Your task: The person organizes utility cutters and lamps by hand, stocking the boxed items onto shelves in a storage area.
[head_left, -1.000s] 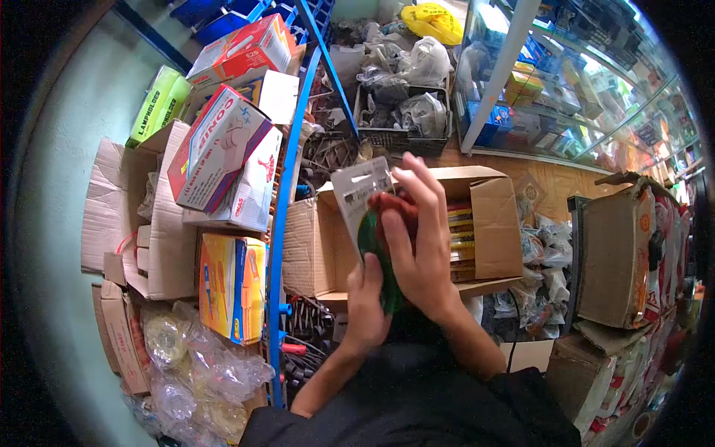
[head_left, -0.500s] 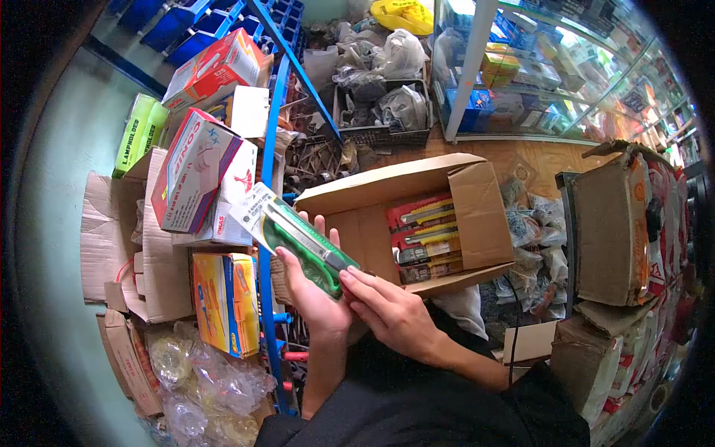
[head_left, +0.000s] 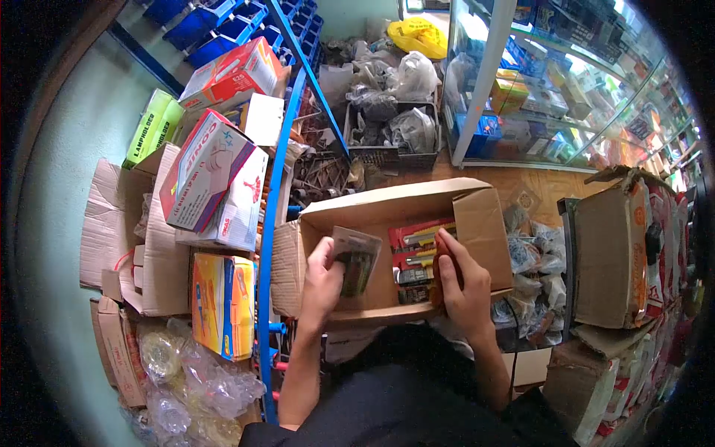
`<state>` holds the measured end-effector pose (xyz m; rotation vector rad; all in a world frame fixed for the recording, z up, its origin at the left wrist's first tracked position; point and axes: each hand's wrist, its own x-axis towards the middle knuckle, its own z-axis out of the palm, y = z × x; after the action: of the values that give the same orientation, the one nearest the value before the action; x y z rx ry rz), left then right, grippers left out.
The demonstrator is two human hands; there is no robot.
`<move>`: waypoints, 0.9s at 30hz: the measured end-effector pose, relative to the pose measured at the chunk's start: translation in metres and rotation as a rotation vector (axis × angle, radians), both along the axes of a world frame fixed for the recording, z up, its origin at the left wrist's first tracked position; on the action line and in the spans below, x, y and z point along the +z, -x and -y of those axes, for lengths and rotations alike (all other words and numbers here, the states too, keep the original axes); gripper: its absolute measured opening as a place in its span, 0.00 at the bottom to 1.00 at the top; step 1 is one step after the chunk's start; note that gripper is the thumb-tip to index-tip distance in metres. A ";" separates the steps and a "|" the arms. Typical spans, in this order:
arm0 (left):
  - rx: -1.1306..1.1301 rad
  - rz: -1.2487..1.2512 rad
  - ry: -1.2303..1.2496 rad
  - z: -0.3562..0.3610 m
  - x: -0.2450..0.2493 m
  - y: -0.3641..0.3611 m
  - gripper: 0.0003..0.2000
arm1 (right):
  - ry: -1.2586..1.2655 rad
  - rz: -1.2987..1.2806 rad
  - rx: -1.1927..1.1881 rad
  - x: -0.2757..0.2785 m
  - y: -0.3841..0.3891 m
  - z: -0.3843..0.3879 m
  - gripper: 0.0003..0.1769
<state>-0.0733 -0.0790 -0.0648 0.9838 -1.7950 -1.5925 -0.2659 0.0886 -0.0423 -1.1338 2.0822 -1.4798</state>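
An open cardboard box [head_left: 387, 195] stands in front of me, with several yellow and black carded cutters [head_left: 418, 261] at its right side. My left hand [head_left: 325, 281] grips the blister-packed green cutter [head_left: 357, 261] by its left edge, above the left part of the box. The pack is tilted and its front is hard to see. At the right side of the carded cutters, my right hand [head_left: 463, 279] is inside the box, its fingers round a reddish-brown edge that I cannot make out well.
A blue rack post [head_left: 274, 194] rises at the left, beside a stack of product boxes [head_left: 208, 171]. Plastic bags [head_left: 410, 74] fill a black crate behind. A glass cabinet [head_left: 551, 104] stands at the back right. Worn cartons [head_left: 607, 253] are at the right.
My right hand has left the green cutter pack and moved right into the box. My left hand has lowered the pack over the box and tilted it. The view has shifted slightly.
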 end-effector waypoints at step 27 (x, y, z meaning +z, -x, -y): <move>0.030 0.802 0.679 -0.034 0.007 0.021 0.19 | -0.107 0.053 0.067 -0.001 0.002 0.005 0.21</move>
<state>-0.0940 -0.0448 -0.0576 1.3675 -2.5516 -0.4471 -0.2676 0.0837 -0.0435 -1.1012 2.0415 -1.3363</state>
